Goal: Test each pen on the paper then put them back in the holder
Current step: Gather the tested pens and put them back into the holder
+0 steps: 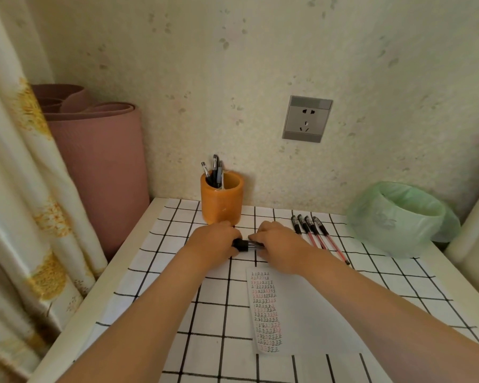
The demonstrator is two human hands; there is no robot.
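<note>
We're looking at a home, a snug corner of a room. Speckled wallpaper [205, 64] is running behind a table [100, 297] that's wearing a checked cloth [213, 313]. A flowered curtain [25, 189] is hanging on the left, a rolled mat [103, 161] (pink, ribbed) is leaning beside it, a socket [307, 119] is sitting in the wall, a bagged bin [393, 219] is standing on the right, and a holder [221, 200] is carrying pens [215, 172].

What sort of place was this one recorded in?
Probably a room at home, at a small table in a corner: patterned wallpaper with a wall socket, a floral curtain, and a rolled mat standing beside the checked tablecloth.
</note>
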